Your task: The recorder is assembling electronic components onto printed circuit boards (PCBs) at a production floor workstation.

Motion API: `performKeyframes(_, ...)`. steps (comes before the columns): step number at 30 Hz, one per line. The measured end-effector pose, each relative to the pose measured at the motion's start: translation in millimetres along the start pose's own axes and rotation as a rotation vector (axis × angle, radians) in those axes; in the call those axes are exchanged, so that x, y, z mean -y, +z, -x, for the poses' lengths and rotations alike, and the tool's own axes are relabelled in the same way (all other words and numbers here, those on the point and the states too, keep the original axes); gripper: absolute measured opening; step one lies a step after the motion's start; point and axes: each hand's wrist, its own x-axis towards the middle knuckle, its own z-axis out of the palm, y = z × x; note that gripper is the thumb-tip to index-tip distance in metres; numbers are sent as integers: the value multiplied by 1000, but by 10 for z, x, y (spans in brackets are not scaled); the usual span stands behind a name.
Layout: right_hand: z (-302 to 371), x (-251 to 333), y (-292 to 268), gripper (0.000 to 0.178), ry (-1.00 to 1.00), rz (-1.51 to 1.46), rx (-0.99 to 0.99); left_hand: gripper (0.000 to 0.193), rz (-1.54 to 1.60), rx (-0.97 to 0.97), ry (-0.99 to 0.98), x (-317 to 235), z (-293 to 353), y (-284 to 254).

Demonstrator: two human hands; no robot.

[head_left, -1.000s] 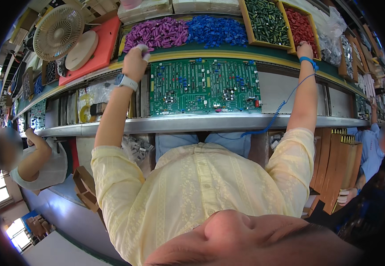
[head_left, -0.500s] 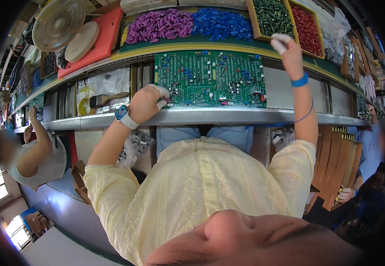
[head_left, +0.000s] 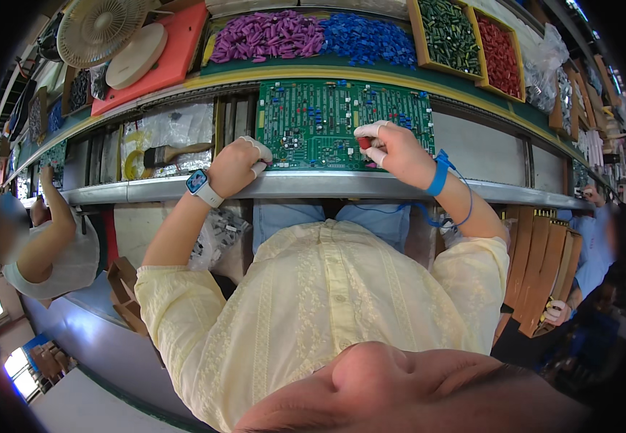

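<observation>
Green circuit board (head_left: 320, 115), densely populated, lies flat behind the metal rail (head_left: 313, 186), right in front of the person from where I stand. Right hand (head_left: 403, 153) is over the board's right half, thumb and finger in white finger covers, pinched on a small red part (head_left: 365, 142). Can't tell if the part touches the board. Left hand (head_left: 235, 167) at the near-left corner of the board, fingertips close together, narrow gap; a speck of pinkish colour there, can't tell if anything is gripped.

Handling, my guess: red part is light, stiff, smooth-sided, easy to lose from covered fingertips; best held by both sides of its body, underside free. Leads hidden. Board looks thin and rigid, light for its area, fragile on top because of the upright components; take it by bare edges or corners, don't press the middle.

Beyond the board: purple parts (head_left: 269, 36) beside blue parts (head_left: 367, 40), both heaped loose; boxed dark green pieces (head_left: 448, 40) and red pieces (head_left: 499, 58) to the right. Paintbrush (head_left: 172, 154) left of left hand.
</observation>
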Motion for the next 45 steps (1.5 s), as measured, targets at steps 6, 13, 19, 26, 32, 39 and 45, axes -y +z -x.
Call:
performKeyframes(6, -58, 153, 133, 21, 91, 163, 55, 11, -17, -13, 16, -16, 5, 18)
performKeyframes(13, -98, 80, 222, 18, 62, 351, 54, 10, -60, -34, 93, -2, 12, 23)
performKeyframes(19, -128, 8, 309, 13, -44, 533, 49, 12, -103, -39, 109, 7, 15, 58)
performKeyframes(26, -179, 11, 337, 9, -25, 618, 81, 22, -67, -67, 30, -13, 29, 71)
performKeyframes(32, -203, 32, 339, 9, -20, 672, 120, 26, -17, -74, 1, -2, 32, 59)
performKeyframes(39, -218, -4, 331, 12, -45, 657, 162, 27, -12, -57, -22, 7, 38, 74)
performKeyframes(45, -210, 69, 156, 26, -3, 561, 59, 27, -28, -55, 11, -26, 1, 74)
